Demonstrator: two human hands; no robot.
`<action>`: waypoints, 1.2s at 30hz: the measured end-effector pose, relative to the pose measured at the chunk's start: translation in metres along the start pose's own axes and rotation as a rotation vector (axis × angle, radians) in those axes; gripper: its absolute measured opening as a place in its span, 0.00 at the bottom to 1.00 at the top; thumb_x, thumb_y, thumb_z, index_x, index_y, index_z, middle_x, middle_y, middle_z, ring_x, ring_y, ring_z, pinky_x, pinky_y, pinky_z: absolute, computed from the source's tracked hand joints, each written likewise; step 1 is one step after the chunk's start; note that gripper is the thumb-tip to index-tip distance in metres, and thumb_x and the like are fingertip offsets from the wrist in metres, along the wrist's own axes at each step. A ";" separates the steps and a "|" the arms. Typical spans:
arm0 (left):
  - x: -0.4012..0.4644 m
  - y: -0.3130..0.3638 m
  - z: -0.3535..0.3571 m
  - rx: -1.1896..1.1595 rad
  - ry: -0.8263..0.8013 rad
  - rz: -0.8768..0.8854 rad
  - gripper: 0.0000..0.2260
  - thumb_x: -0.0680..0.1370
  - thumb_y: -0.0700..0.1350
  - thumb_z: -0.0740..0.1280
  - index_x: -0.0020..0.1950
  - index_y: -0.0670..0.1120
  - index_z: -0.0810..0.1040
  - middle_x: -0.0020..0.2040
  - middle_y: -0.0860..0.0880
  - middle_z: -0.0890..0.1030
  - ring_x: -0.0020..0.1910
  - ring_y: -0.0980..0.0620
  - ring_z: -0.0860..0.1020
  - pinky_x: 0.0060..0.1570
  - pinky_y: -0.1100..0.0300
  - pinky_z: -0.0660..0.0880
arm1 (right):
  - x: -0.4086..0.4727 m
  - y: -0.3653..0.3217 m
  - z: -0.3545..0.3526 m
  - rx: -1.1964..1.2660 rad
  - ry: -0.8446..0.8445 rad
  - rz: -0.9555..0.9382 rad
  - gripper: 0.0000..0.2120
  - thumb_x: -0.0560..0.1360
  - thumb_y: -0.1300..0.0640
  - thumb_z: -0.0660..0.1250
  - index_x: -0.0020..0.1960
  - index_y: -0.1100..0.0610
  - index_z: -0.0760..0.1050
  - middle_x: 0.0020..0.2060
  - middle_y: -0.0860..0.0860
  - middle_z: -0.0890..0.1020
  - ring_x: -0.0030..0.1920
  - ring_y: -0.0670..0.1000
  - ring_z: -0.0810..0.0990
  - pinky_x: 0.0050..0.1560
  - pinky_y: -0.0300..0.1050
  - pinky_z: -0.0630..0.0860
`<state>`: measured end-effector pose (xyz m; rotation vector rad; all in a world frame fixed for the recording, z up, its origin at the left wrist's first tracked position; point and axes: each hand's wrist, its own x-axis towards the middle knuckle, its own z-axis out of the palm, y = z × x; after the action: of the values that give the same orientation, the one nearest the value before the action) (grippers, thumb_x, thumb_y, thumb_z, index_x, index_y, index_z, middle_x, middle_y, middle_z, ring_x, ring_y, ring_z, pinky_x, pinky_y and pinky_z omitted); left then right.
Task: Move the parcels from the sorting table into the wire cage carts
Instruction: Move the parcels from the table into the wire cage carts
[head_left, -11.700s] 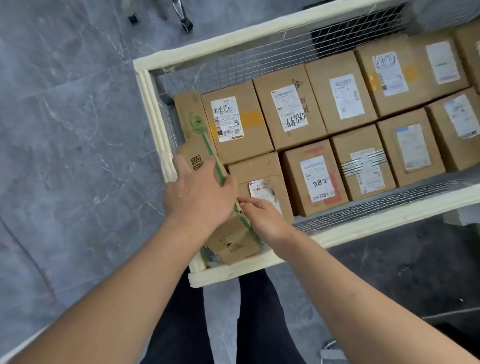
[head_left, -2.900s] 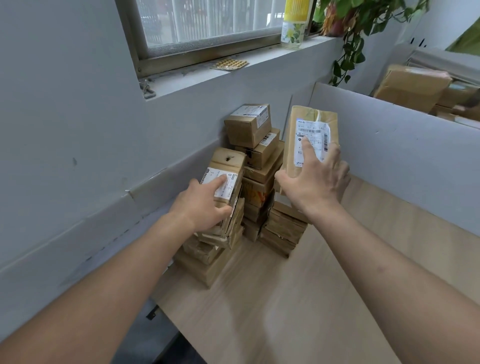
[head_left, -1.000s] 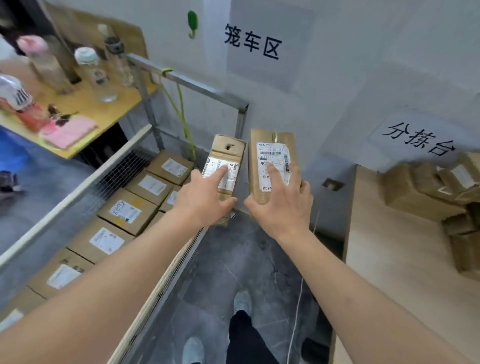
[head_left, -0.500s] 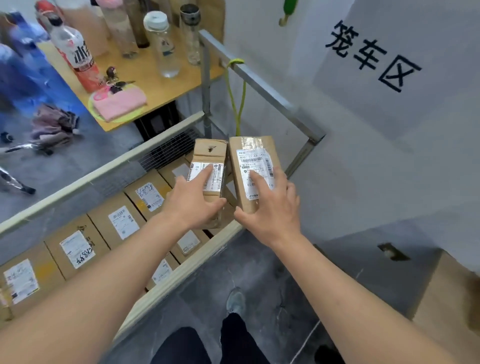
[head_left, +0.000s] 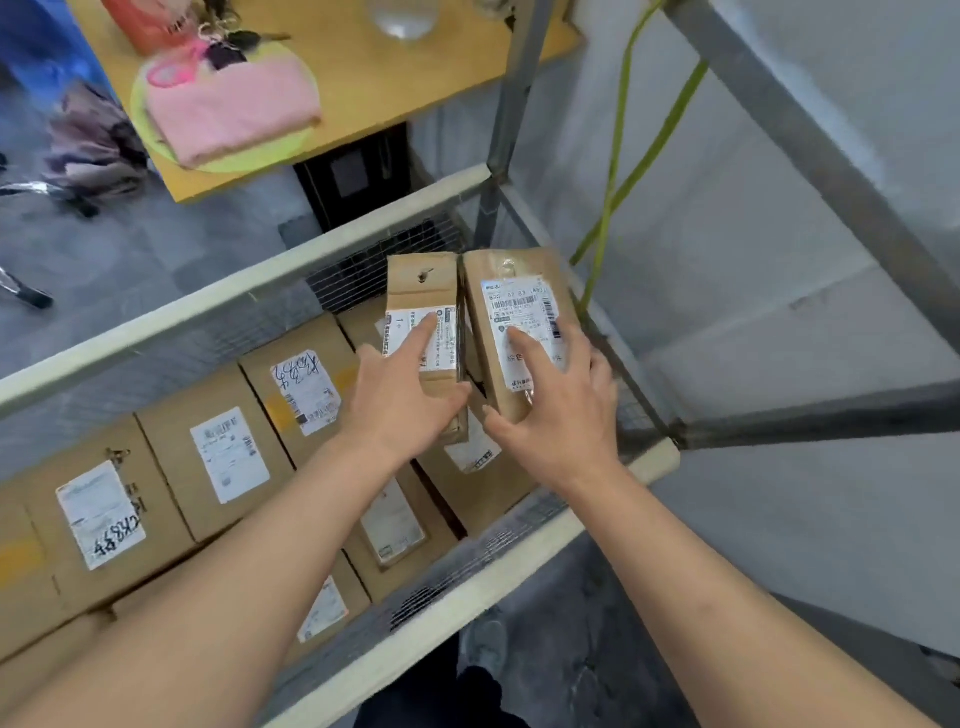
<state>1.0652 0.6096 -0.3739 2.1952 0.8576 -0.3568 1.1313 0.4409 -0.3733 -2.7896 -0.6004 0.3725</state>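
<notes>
Head view: we saw both parcels held over the far right corner of the wire cage cart (head_left: 332, 244).
Left hand (head_left: 402, 402): gripped the narrow parcel (head_left: 422, 291), forefinger on its label.
Right hand (head_left: 563, 415): clasped the wider parcel (head_left: 511, 280), touching the first.
Packed boxes (head_left: 223, 457): filled the cart floor beneath.
Risk: we judged either parcel could snag the right mesh wall or land crooked on the boxes.
Green strap (head_left: 618, 171): hung near, might catch.
</notes>
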 end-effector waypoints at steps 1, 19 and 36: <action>0.016 -0.007 0.006 -0.013 0.002 -0.009 0.37 0.76 0.65 0.70 0.80 0.69 0.54 0.70 0.42 0.64 0.47 0.48 0.75 0.43 0.57 0.70 | 0.012 0.001 0.015 0.004 -0.011 0.007 0.41 0.70 0.32 0.71 0.78 0.38 0.60 0.80 0.53 0.54 0.74 0.63 0.59 0.72 0.63 0.63; 0.165 -0.052 0.105 -0.098 0.095 -0.077 0.38 0.76 0.65 0.70 0.80 0.71 0.51 0.66 0.46 0.65 0.51 0.44 0.77 0.52 0.55 0.77 | 0.171 0.058 0.147 -0.008 -0.028 -0.095 0.46 0.65 0.37 0.78 0.79 0.39 0.64 0.80 0.53 0.58 0.76 0.62 0.59 0.75 0.62 0.59; 0.186 -0.029 0.155 -0.246 0.134 0.036 0.32 0.85 0.49 0.64 0.84 0.59 0.50 0.67 0.49 0.61 0.45 0.50 0.77 0.52 0.51 0.79 | 0.206 0.096 0.160 0.120 -0.031 -0.243 0.22 0.85 0.54 0.54 0.78 0.55 0.69 0.82 0.60 0.59 0.82 0.60 0.55 0.79 0.66 0.58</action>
<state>1.1841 0.5985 -0.5865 2.0194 0.8828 -0.0814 1.3000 0.4774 -0.5912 -2.5638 -0.8819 0.3869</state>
